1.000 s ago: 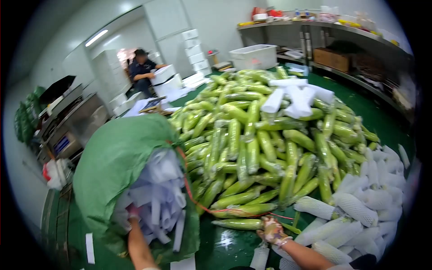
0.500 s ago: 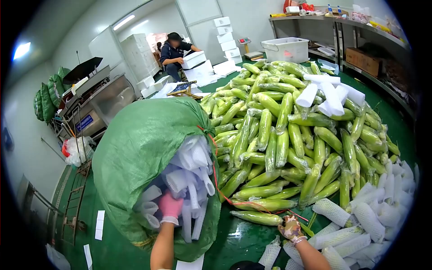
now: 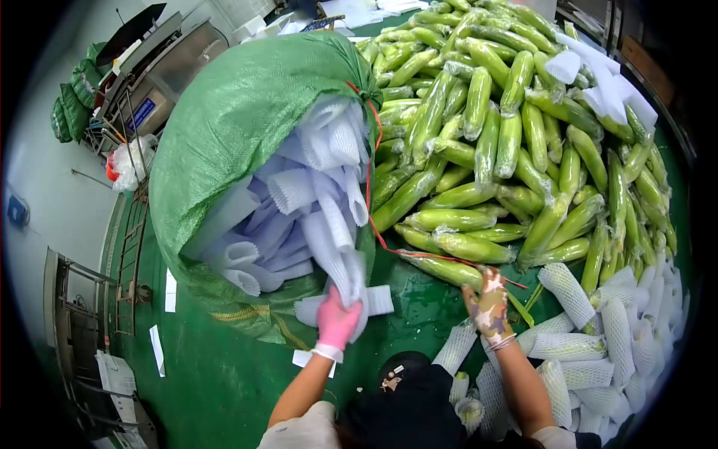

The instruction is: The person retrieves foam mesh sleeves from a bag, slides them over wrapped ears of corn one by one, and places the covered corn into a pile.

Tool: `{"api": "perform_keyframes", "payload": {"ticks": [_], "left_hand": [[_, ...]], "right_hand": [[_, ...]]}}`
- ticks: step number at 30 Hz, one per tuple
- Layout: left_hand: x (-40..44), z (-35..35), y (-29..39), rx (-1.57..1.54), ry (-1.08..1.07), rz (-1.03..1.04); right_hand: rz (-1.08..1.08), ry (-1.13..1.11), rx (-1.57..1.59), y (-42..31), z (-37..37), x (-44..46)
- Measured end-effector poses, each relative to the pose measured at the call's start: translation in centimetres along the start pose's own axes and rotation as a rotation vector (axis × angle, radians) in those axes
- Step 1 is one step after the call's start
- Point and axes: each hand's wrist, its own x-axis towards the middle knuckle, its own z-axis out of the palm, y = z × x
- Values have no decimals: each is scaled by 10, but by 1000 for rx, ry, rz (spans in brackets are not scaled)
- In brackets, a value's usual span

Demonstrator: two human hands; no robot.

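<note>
My left hand [image 3: 338,322], in a pink glove, is closed around white foam net sleeves [image 3: 348,269] at the mouth of a big green woven sack [image 3: 224,127]. More loose sleeves [image 3: 288,191] fill the sack's opening. On the right, my right hand [image 3: 491,305], in a camouflage-patterned glove, grips the near end of a long green vegetable [image 3: 437,267] wrapped in clear film. That vegetable lies at the front edge of a large heap of similar wrapped vegetables [image 3: 490,142]. A red string [image 3: 369,187] runs from the sack's edge toward my right hand.
Vegetables in foam sleeves [image 3: 565,348] are heaped at the lower right. Several white sleeves [image 3: 606,86] lie on top of the green heap. A metal rack [image 3: 131,262] stands at the left, and papers [image 3: 157,350] lie on the green floor [image 3: 224,382].
My left hand has drawn back out of the sack's opening, bringing foam sleeves with it. My right hand stays at the vegetable's end. The view has tilted downward.
</note>
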Motion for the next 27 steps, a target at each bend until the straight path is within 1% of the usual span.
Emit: {"api": "perform_keyframes", "payload": {"ticks": [1, 2, 4, 5, 6, 8, 9, 10, 11, 12, 13, 14, 15, 16, 17, 18, 19, 20, 21, 23, 24, 25, 26, 27], "left_hand": [[-9, 9, -10, 3, 17, 1], [-14, 19, -17, 3, 34, 3], [-14, 25, -17, 39, 39, 32], [-11, 23, -17, 77, 54, 64], [-9, 15, -12, 104, -18, 139], [3, -31, 18, 284, -416, 99], [5, -60, 48, 280, -314, 122], [8, -85, 74, 275, -215, 150], [18, -100, 85, 332, 45, 303], [35, -110, 98, 211, 298, 437], [53, -123, 122, 147, 438, 497], [78, -126, 137, 185, 603, 536], [108, -126, 144, 169, 680, 526], [150, -120, 133, 334, 714, 523], [191, -110, 122, 377, 629, 349], [226, -106, 116, 445, 506, 205], [273, -107, 97, 313, 89, -27], [321, -75, 46, 87, 214, 209], [365, -45, -1, -104, 291, 468], [367, -10, 1, -290, 334, 377], [368, 3, 2, -452, 301, 342], [368, 15, 3, -615, 276, 306], [367, 26, 2, -681, 290, 275], [365, 34, -5, -668, 316, 273]], "right_hand": [[87, -108, 62, -26, -4, 0], [-71, -121, 83, -41, 0, 0], [-120, -258, 292, -76, 14, 1], [-147, -299, 335, -95, 20, 6], [-168, -343, 320, -116, 21, 16], [-285, -276, 332, -142, 35, 40], [-296, -298, 296, -146, 50, 50], [-262, -344, 238, -152, 57, 59], [-252, -390, 203, -154, 71, 63], [-243, -432, 164, -154, 84, 62], [-217, -539, 82, -158, 92, 59], [-218, -545, 15, -163, 101, 47], [-326, -560, -108, -151, 132, 31], [-413, -412, 11, -130, 173, 11], [-509, -265, 114, -110, 215, -10], [-450, -403, 116, -109, 209, -18], [-468, -402, 159, -107, 196, -25], [-509, -327, 240, -95, 206, -35], [-450, -382, 61, -72, 239, -56], [-422, -376, -71, -62, 228, -53], [-461, -317, -24, -76, 178, -33], [-224, -283, 745, -74, 200, -25], [-167, -328, 881, -79, 191, -6], [-105, -367, 1016, -84, 181, 13]]}}
